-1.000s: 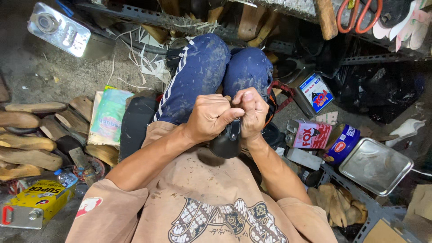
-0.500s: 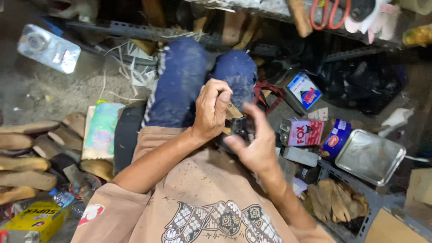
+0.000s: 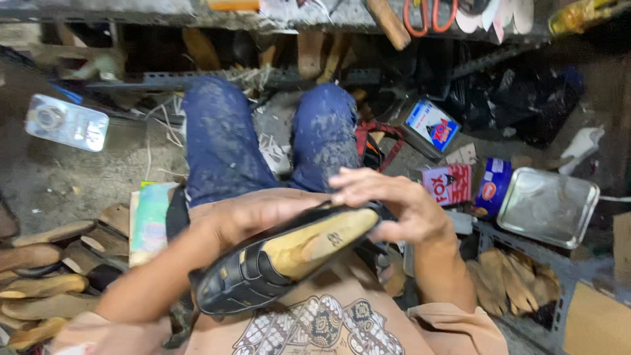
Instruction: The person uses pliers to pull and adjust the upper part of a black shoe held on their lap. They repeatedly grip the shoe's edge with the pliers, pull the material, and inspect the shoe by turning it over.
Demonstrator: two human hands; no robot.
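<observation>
- Black shoe upper (image 3: pixel 243 279) on a pale wooden last (image 3: pixel 315 246), held in the lap, just this side of the blue-trousered knees (image 3: pixel 269 138).
- Long axis slanted: closed black end low and toward the left hand's side, open end with bare wood raised toward the right hand's side.
- Left hand (image 3: pixel 263 213) laid along the far edge of the shoe upper, fingers closed around it; grip partly blurred.
- Right hand (image 3: pixel 394 207) at the raised end, fingers spread and curled over the rim, thumb beneath, pinching the leather against the last.
- Both hands touching the shoe upper; right hand nearer the exposed wood, left nearer the middle.
- Right of the shoe upper: red tin (image 3: pixel 447 184), blue tin (image 3: pixel 493 187), metal tray (image 3: pixel 549 207).
- Left of it: wooden soles (image 3: pixel 46 263) stacked on the floor.
</observation>
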